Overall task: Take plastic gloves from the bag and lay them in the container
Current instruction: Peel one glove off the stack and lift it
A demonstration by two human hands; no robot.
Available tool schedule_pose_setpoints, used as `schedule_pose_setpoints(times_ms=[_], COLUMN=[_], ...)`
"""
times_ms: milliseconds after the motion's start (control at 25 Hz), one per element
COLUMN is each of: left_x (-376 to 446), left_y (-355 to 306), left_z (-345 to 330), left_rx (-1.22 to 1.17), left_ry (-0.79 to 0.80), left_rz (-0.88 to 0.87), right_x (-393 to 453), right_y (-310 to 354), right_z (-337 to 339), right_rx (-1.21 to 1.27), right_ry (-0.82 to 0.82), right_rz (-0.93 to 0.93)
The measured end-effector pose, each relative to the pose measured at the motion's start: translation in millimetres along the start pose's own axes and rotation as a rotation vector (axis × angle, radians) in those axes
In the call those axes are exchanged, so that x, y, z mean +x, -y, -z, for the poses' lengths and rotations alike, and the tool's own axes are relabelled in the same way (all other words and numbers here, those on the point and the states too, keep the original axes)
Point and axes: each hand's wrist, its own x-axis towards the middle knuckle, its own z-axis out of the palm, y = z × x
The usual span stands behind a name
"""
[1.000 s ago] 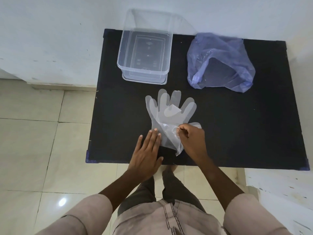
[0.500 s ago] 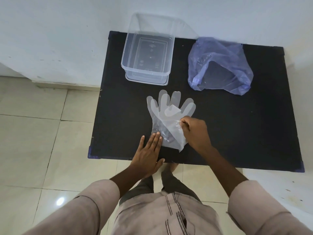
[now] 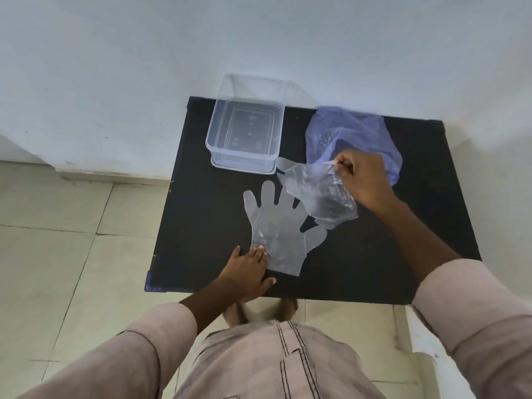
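head | black table (image 3: 201,214) against white wall (image 3: 144,67) | tiled floor (image 3: 57,240), seemingly beige

One clear plastic glove (image 3: 277,234) was spread flat on the dark table, fingers pointed toward the wall. A second glove (image 3: 319,194) was held lifted and crumpled, between the blue bag (image 3: 357,133) and the clear, open rectangular container (image 3: 246,136), which stood upright and held no gloves.

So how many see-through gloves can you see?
2. One glove lies flat on the black table under the left hand. The right hand pinches the other glove in the air. More may hide inside the bag.
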Motion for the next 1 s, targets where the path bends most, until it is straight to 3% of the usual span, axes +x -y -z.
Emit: schedule_pose_setpoints(times_ms=[120, 240, 320, 440, 520, 720, 840, 920, 1000], left_x=[-1, -6, -11, -25, -27, -14, -10, -11, -13], left_y=[1, 1, -5, -17, -16, -7, -17, -21, -18], left_z=[16, 57, 105, 187, 230, 277, 278, 277, 278], left_rx=[-0.057, -0.289, -0.399, -0.582, -0.676, -0.733, -0.918, -1.052, -1.142], left_ry=[0.053, 0.066, -0.147, -0.666, -0.839, -0.603, -0.526, -0.517, -0.513], left_rz=[0.005, 0.025, 0.017, -0.065, -0.192, -0.367, -0.421, -0.423, -0.408], right_x=[15, 20, 21, 22, 24, 25, 22, 16, 2], right_y=[-1, 8, 18, 34, 44, 66, 73, 67, 47], right_z=[27, 50, 66, 94, 112, 142, 153, 162, 167], right_rx=[-0.045, -0.059, -0.069, -0.126, -0.144, -0.120, -0.086, 0.029, 0.267], right_ry=[0.017, 0.119, 0.162, 0.179, 0.231, 0.280, 0.309, 0.264, 0.109], right_rz=[0.071, 0.165, 0.246, 0.414, 0.430, 0.454, 0.458, 0.371, 0.182])
